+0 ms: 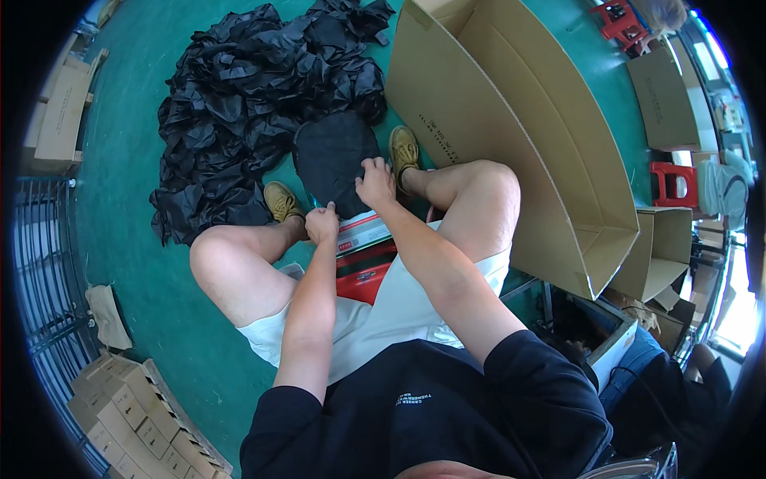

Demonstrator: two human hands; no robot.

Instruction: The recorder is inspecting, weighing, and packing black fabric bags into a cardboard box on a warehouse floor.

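Observation:
Between my shins lies a black cloth piece [337,156], flat with a rounded far end; whether it is one layer or a stack I cannot tell. My left hand [322,223] is closed in a pinch at its near left edge, beside a small turquoise strip. My right hand [376,184] rests on its right side with the fingers apart. Under the cloth's near end is a white carton with red and green bands [363,231], above a red plastic surface [363,277] between my thighs.
A large heap of crumpled black cloth pieces [255,104] covers the floor ahead to the left. Close on my right stands a long open cardboard box [471,104]. Stacked cartons [144,415] are at lower left, a red stool [673,184] at far right. Another person sits at lower right.

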